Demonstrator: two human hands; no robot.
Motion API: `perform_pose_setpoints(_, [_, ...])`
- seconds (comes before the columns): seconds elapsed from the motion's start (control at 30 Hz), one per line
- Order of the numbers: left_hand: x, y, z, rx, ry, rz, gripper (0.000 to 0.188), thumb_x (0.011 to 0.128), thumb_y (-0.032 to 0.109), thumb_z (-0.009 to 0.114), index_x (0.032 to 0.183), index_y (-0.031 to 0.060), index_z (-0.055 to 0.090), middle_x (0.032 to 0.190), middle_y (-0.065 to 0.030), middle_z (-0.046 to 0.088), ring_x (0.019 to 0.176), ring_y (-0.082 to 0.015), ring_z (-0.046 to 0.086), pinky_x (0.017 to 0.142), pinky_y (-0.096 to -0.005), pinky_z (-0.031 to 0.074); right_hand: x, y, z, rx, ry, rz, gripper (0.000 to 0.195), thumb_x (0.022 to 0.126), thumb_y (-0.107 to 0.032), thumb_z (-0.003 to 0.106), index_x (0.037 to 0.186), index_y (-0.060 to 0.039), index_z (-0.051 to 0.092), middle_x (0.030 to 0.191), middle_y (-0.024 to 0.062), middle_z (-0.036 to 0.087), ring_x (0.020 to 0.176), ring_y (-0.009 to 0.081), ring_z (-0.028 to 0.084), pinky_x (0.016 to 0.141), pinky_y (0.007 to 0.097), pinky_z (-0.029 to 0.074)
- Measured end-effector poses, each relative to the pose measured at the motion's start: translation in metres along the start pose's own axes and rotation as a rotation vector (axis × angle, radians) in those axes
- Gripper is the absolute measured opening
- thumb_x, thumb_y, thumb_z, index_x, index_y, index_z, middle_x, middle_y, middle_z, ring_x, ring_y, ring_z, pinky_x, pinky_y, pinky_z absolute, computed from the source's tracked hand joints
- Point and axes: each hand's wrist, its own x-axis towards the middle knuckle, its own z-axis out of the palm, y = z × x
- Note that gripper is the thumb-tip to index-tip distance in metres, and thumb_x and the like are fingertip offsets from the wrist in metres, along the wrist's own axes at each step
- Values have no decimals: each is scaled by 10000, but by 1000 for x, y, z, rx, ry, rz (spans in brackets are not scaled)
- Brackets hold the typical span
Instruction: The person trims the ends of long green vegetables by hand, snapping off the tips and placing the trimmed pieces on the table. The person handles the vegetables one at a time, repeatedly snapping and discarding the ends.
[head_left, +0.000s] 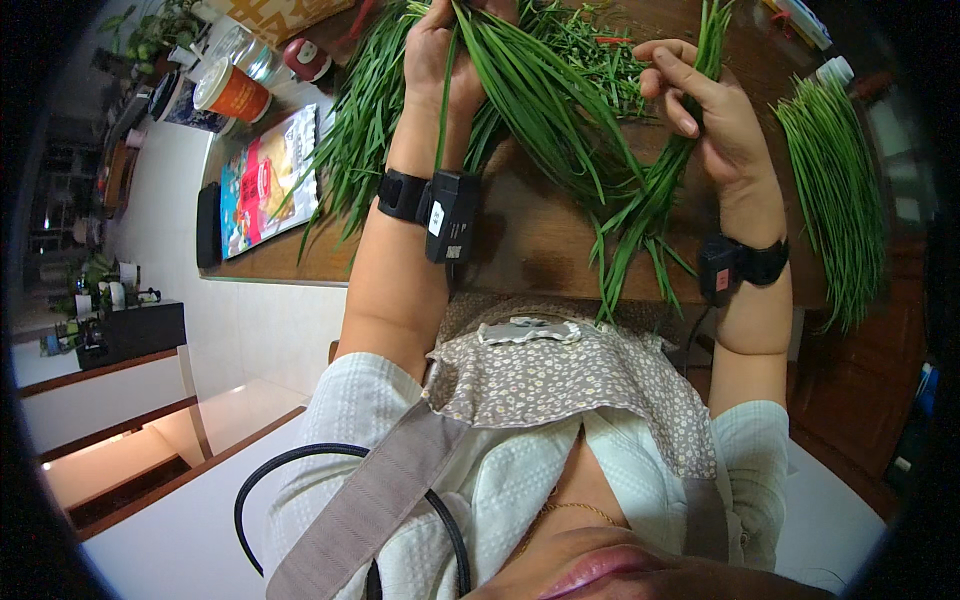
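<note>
My left hand (450, 56), at the top edge of the view, grips a loose bunch of long green garlic chives (540, 97); its fingertips are partly cut off. Between the thumb and palm of my right hand (701, 112) is a thinner bunch of chives (664, 176), whose leaf ends hang over the table edge; its fingers are slightly bent. The leaves of both bunches cross between my hands. A large heap of chives (360, 127) lies left of and beneath my left hand. Short trimmings (607, 67) are scattered behind, and a neat bundle (832, 202) lies at the right.
On the wooden table (525, 225), a printed food packet (270, 176) lies at the left. Behind it stand an orange paper cup (232, 90), a clear plastic cup (251, 52) and a dark red round object (306, 60). A white-capped container (835, 71) is near the right bundle.
</note>
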Motion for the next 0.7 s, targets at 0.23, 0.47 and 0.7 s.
perform_pose_setpoints(0.23, [-29, -57, 63, 178, -84, -339, 490, 970, 404, 443, 1275, 28, 521, 1310, -146, 523, 1260, -307, 448, 1122, -442, 264, -10, 0, 26, -174, 46, -62, 192, 901, -196, 635, 1025, -53, 665, 738, -4, 628, 460, -4, 390, 409, 155, 259])
perform_pose_setpoints(0.47, [-41, -81, 63, 464, -57, -443, 670, 937, 538, 441, 1362, 21, 416, 1132, -100, 571, 927, -217, 594, 772, -337, 512, -7, 13, 27, -300, 136, -81, 231, 846, -205, 703, 1027, -67, 666, 681, 11, 614, 471, 2, 442, 409, 158, 282])
perform_pose_setpoints(0.7, [-39, -87, 75, 427, -194, -487, 648, 934, 514, 475, 1323, -1, 424, 1099, -74, 588, 875, -169, 609, 730, -304, 525, -9, -5, 28, 52, 132, 43, 153, 833, -110, 637, 969, -40, 625, 688, 29, 594, 473, 45, 461, 406, 169, 304])
